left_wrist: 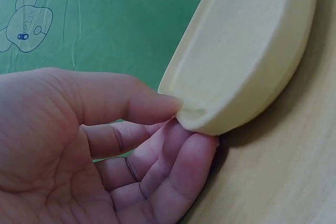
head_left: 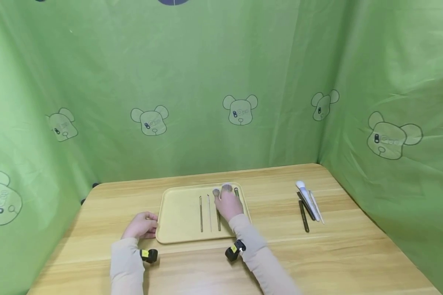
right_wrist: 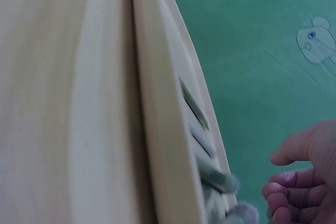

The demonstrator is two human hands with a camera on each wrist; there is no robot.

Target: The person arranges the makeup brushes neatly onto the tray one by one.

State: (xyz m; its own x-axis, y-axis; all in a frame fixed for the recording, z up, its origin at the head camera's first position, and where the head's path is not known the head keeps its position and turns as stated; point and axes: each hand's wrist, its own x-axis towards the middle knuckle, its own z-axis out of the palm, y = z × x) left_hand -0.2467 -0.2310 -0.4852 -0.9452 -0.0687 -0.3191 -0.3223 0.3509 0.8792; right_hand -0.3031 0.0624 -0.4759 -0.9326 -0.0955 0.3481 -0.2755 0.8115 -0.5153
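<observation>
My left hand pinches the left edge of a shallow yellow tray; in the left wrist view the thumb lies on the rim and the fingertips sit under the corner. My right hand is over the tray's right part, its fingers loosely bent with nothing between them in the right wrist view. In the tray lie several makeup brushes side by side: two thin ones, a fluffy-headed brush, another fluffy head partly hidden by the right hand, and a dark brush at the right.
To the tray's right, a loose group of brushes lies on the wooden table: a white brush with a pale blue head, dark sticks and a thin white one. Green curtains enclose the back and sides.
</observation>
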